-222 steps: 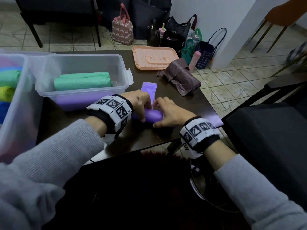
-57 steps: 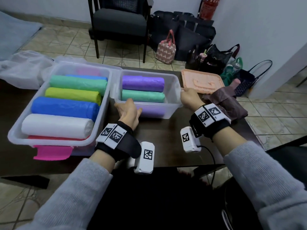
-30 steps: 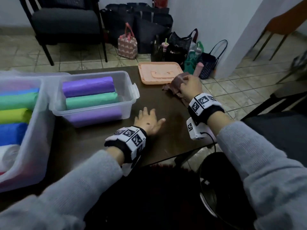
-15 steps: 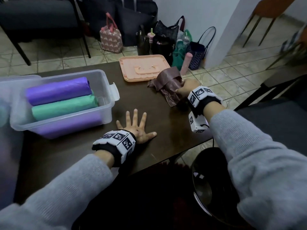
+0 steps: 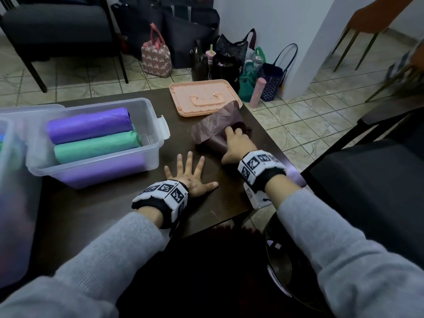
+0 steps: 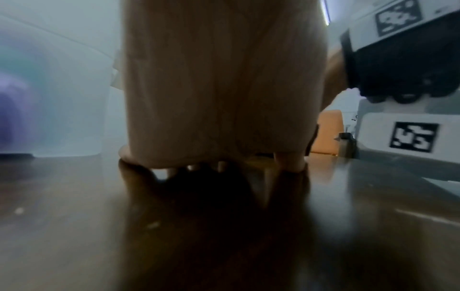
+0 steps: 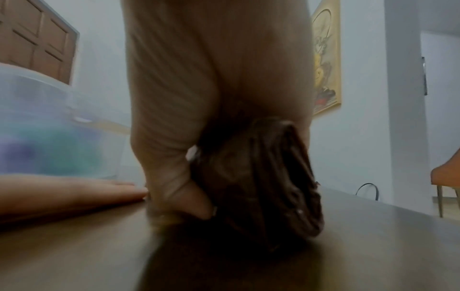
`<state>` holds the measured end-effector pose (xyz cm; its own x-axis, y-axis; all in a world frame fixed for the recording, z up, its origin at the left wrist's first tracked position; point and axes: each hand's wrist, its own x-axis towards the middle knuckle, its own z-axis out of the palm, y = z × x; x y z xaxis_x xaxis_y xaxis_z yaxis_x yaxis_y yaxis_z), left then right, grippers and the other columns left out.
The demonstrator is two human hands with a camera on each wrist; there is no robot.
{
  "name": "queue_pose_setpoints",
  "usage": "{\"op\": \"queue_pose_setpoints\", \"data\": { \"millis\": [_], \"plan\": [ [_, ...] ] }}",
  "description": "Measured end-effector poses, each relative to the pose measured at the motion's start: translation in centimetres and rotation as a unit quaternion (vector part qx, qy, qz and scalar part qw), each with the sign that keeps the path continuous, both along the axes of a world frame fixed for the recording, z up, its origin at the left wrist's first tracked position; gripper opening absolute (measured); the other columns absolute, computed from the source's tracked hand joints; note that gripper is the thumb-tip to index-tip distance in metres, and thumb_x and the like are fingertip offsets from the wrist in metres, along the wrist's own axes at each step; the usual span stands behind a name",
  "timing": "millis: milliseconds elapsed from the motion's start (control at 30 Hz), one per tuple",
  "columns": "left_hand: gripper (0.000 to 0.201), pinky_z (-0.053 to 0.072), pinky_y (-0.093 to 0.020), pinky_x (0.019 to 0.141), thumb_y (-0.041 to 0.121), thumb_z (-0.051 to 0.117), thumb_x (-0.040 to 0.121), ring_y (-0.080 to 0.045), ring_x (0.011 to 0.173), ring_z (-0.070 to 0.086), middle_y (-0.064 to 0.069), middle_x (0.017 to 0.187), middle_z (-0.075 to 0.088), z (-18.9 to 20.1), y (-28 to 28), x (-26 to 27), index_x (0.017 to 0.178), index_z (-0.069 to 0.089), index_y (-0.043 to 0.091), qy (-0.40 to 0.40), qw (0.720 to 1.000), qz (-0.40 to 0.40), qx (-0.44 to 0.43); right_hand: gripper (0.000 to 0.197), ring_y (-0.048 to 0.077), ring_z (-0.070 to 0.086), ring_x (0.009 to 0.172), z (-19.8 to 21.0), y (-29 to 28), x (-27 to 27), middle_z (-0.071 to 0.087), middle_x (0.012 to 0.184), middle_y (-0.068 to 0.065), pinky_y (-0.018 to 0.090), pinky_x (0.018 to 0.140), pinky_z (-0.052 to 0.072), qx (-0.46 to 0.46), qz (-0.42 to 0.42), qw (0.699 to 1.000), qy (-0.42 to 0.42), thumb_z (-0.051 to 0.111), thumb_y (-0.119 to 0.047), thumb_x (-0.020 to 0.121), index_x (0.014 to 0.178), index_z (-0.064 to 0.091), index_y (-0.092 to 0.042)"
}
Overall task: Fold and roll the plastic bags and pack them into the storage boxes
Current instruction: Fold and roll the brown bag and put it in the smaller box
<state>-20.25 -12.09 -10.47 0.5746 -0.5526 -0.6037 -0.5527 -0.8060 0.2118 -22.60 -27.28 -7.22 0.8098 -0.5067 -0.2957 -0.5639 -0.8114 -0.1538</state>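
My right hand (image 5: 237,143) covered the near end of the brown bag (image 5: 213,127). At the desk's (image 5: 103,203) left edge, a second storage box (image 5: 13,180) was cut off and blurred. Both wrist views showed the clear box (image 6: 49,98) only as haze.

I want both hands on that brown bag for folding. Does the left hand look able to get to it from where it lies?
Probably yes. The left hand lies flat, holding nothing; only bare table separates it from the brown bag.
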Motion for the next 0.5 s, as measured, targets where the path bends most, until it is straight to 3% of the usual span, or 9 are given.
{"op": "queue_pose_setpoints", "data": {
  "millis": [100, 167, 233, 300, 333, 400, 500],
  "plan": [
    [0.093, -0.011, -0.059, 0.11, 0.066, 0.045, 0.085, -0.026, 0.138, -0.032, 0.0, 0.151, -0.034, 0.7, 0.2, 0.4, 0.148, -0.013, 0.031, 0.012, 1.0, -0.012, 0.0, 0.069, 0.032, 0.033, 0.127, -0.5, 1.2, -1.5, 0.036, 0.136, 0.012, 0.043, 0.101, 0.034, -0.045, 0.046, 0.998, 0.028, 0.068, -0.029, 0.077, 0.133, 0.031, -0.013],
    [0.096, -0.002, -0.056, 0.113, 0.058, 0.056, 0.083, -0.028, 0.142, -0.023, -0.003, 0.155, -0.026, 1.1, 0.5, 1.3, 0.15, -0.005, 0.027, 0.02, 0.999, -0.029, -0.006, 0.073, 0.032, 0.03, 0.129, -0.7, 1.7, -2.3, 0.035, 0.137, 0.014, 0.044, 0.102, 0.03, -0.013, 0.05, 0.997, 0.054, 0.065, -0.04, 0.077, 0.136, 0.031, -0.013],
    [0.079, 0.018, -0.049, 0.115, 0.043, 0.061, 0.085, -0.031, 0.145, 0.008, -0.01, 0.158, 0.006, 1.6, 0.9, 2.5, 0.149, 0.021, 0.019, 0.012, 0.999, -0.022, -0.036, 0.077, 0.032, 0.03, 0.129, -0.7, 2.0, -2.9, 0.034, 0.138, 0.013, 0.045, 0.103, 0.029, 0.033, 0.047, 0.997, 0.054, 0.062, -0.051, 0.079, 0.139, 0.029, -0.015],
    [0.045, 0.042, -0.037, 0.1, 0.024, 0.053, 0.088, -0.033, 0.125, 0.046, -0.019, 0.139, 0.046, 2.3, 1.4, 3.6, 0.129, 0.051, 0.006, -0.014, 0.994, 0.046, -0.094, 0.078, 0.031, 0.033, 0.128, -0.6, 2.6, -3.3, 0.036, 0.138, 0.012, 0.044, 0.103, 0.031, 0.058, 0.039, 0.997, 0.022, 0.062, -0.054, 0.078, 0.138, 0.032, -0.016],
    [0.037, 0.046, -0.035, 0.091, 0.019, 0.047, 0.089, -0.036, 0.114, 0.054, -0.023, 0.127, 0.055, 2.8, 1.6, 3.9, 0.119, 0.057, -0.001, -0.021, 0.987, 0.094, -0.128, 0.077, 0.03, 0.037, 0.126, -0.5, 2.9, -3.5, 0.04, 0.137, 0.011, 0.043, 0.102, 0.033, 0.061, 0.038, 0.997, 0.004, 0.066, -0.051, 0.076, 0.136, 0.034, -0.014],
    [0.038, 0.047, -0.037, 0.083, 0.019, 0.04, 0.093, -0.041, 0.106, 0.057, -0.03, 0.118, 0.057, 3.2, 1.9, 4.3, 0.111, 0.056, -0.01, -0.022, 0.971, 0.166, -0.171, 0.075, 0.03, 0.047, 0.119, -0.2, 3.7, -3.9, 0.049, 0.129, 0.01, 0.041, 0.097, 0.037, 0.052, 0.059, 0.997, -0.019, 0.074, -0.041, 0.07, 0.128, 0.037, -0.013],
    [0.051, 0.045, -0.036, 0.089, 0.035, 0.041, 0.097, -0.039, 0.114, 0.053, -0.029, 0.125, 0.054, 3.1, 1.6, 4.2, 0.116, 0.054, -0.011, -0.002, 0.959, 0.219, -0.182, 0.071, 0.028, 0.049, 0.115, 0.1, 5.4, -4.8, 0.053, 0.122, 0.007, 0.039, 0.092, 0.036, 0.013, 0.121, 0.992, -0.026, 0.077, -0.036, 0.065, 0.122, 0.04, -0.016]
  ]
}}
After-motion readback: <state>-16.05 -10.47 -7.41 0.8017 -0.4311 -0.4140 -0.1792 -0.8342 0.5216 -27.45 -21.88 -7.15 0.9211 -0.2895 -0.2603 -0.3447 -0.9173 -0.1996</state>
